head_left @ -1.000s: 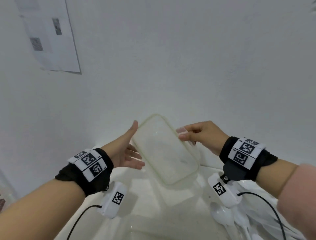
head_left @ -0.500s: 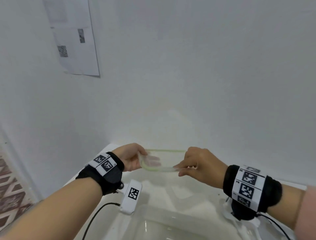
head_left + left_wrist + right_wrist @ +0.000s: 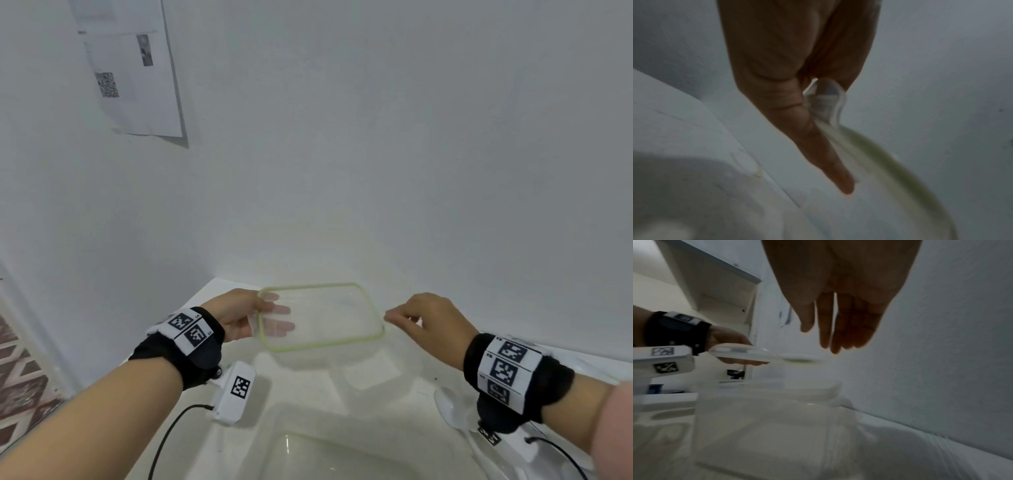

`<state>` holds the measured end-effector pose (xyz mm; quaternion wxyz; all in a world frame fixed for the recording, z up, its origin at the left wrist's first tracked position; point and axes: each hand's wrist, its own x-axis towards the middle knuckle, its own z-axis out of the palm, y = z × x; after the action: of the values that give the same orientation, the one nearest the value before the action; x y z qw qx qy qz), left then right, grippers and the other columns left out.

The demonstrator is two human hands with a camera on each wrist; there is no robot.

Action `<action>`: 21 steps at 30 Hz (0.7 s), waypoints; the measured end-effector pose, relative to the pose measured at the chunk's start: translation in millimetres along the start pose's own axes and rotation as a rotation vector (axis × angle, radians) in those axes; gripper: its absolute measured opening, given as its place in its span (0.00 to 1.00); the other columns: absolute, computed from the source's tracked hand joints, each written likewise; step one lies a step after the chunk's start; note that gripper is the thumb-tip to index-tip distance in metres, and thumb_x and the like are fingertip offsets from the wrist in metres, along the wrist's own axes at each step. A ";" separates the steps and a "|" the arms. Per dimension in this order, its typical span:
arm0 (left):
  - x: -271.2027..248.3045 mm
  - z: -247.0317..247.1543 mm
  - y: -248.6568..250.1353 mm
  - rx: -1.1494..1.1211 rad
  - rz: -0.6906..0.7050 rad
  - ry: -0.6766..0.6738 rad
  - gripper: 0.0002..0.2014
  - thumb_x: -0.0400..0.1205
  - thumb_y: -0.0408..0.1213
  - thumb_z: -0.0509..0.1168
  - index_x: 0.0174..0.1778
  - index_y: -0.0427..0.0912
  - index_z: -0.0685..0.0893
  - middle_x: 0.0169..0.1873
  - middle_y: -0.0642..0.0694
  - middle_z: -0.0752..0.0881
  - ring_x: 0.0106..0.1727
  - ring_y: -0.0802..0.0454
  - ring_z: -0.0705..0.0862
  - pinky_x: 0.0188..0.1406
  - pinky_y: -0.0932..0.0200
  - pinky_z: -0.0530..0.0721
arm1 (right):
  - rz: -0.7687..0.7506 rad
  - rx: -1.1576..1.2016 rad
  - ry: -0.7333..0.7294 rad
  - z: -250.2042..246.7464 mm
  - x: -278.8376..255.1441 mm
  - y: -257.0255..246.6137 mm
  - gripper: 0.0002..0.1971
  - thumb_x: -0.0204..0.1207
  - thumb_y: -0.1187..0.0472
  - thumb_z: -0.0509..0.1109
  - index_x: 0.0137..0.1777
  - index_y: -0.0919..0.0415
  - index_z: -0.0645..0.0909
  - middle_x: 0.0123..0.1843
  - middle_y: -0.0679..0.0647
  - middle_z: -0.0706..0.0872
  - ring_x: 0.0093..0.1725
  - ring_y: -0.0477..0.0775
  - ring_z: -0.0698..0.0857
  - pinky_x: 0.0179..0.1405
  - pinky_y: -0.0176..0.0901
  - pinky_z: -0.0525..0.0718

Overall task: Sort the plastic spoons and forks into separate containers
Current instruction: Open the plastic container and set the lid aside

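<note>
Above the white counter (image 3: 212, 291), near its far edge by the wall: a clear container lid (image 3: 322, 315) with a pale green rim, held level in the air.

Left side: left hand (image 3: 239, 318) grips the lid's left end. Thumb on top of the rim, fingers (image 3: 281, 327) beneath, seen through the clear plastic. Left wrist view confirms it: the lid's clear tab (image 3: 826, 104) is pinched between the thumb and the fingers. Black wrist strap with printed markers on this arm; a white camera block (image 3: 236, 394) hangs below it.

Centre: under the lid a clear plastic container (image 3: 766, 410) stands on the counter, open at the top. Another clear container (image 3: 342, 459) sits at the near edge, only partly in frame.

Right side: right hand (image 3: 428, 325) is just off the lid's right end, fingertips near the rim; contact cannot be told. In the right wrist view its fingers (image 3: 838, 324) hang straight and relaxed, holding nothing. Below that wrist, white plastic spoons (image 3: 452, 407) lie on the counter toward the right edge.

A printed paper sheet (image 3: 137, 68) is stuck on the wall, upper left.
</note>
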<state>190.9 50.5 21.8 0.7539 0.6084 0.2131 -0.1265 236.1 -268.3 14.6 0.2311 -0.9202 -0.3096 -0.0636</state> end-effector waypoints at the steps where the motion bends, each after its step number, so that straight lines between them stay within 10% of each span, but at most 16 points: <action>1: 1.3 -6.0 -0.9 0.008 0.011 0.020 0.13 0.86 0.20 0.54 0.66 0.31 0.72 0.51 0.33 0.87 0.36 0.31 0.91 0.30 0.42 0.90 | 0.118 -0.046 -0.067 -1.1 0.8 3.1 0.14 0.82 0.48 0.64 0.61 0.50 0.87 0.45 0.47 0.84 0.47 0.46 0.79 0.49 0.35 0.72; 5: 7.5 -32.1 -4.4 0.029 0.062 0.070 0.15 0.86 0.20 0.56 0.67 0.35 0.73 0.56 0.32 0.88 0.40 0.31 0.91 0.31 0.42 0.91 | 0.380 -0.097 -0.358 4.6 1.7 10.1 0.26 0.82 0.44 0.63 0.79 0.49 0.68 0.67 0.52 0.82 0.62 0.49 0.81 0.63 0.37 0.73; 11: 11.5 -55.5 -7.1 0.064 0.093 0.071 0.21 0.86 0.22 0.58 0.74 0.43 0.73 0.51 0.34 0.90 0.45 0.27 0.90 0.33 0.43 0.91 | 0.442 0.100 -0.434 24.9 8.2 17.9 0.29 0.84 0.62 0.59 0.84 0.49 0.58 0.56 0.54 0.85 0.20 0.41 0.81 0.37 0.40 0.88; 14: 12.2 -58.3 -5.2 0.093 0.109 0.064 0.21 0.86 0.23 0.58 0.74 0.45 0.74 0.52 0.35 0.90 0.45 0.28 0.90 0.32 0.45 0.91 | 0.432 0.041 -0.392 25.6 10.1 19.4 0.28 0.84 0.65 0.56 0.83 0.50 0.60 0.58 0.55 0.83 0.28 0.47 0.85 0.28 0.32 0.83; 21: 7.9 -74.1 14.0 0.144 0.105 0.083 0.20 0.86 0.24 0.58 0.73 0.46 0.76 0.57 0.37 0.89 0.46 0.28 0.90 0.32 0.45 0.91 | 0.443 -0.126 -0.307 -24.6 -2.6 33.8 0.26 0.85 0.63 0.53 0.83 0.48 0.60 0.72 0.58 0.79 0.45 0.48 0.80 0.50 0.35 0.83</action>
<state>191.7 126.2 17.6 0.7044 0.6759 0.2027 -0.0765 254.9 -304.8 22.7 0.1320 -0.9768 -0.1277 0.1097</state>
